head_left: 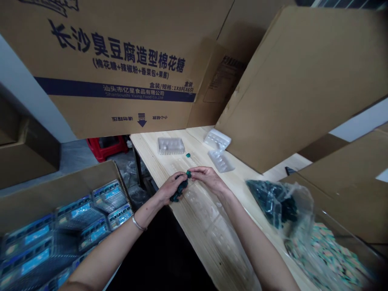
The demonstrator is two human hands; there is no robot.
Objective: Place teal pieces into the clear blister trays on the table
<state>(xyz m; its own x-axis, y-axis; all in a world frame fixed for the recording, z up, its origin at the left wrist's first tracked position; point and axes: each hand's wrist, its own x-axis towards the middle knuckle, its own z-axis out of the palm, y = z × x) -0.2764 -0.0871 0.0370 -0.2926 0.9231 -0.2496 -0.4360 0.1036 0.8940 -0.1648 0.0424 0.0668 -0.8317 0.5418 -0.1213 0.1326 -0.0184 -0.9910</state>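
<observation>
Here we are at a pale pine desk [212, 226], and both bare hands are working right at its middle. The left hand [171, 188], silver bangle [138, 223] on the wrist, has its fingers [178, 178] curled snugly around a dark green lump [179, 190], a soft-looking mass poking out below the palm. The right hand [207, 180] comes in to meet it, fingertips [195, 171] drawn narrow on a small teal piece [188, 173], pinched just above that lump, the two hands almost touching. Another teal piece [188, 155] sits alone on the desk, just ahead, beside a clear plastic tray [170, 146]. Two more clear trays [221, 161] [217, 139] lie off to the right, against a big cardboard sheet [273, 93]. Over on the right, a clear bag [273, 204] of dark green pieces slumps at the desk edge, with a bin of printed wrappers [327, 250] below it. To the left, an open carton [60, 190] is packed with blue-labelled packs [69, 212], a red plastic stool [106, 147] sits on the floor beyond, and a printed carton [106, 68] looms overhead.
</observation>
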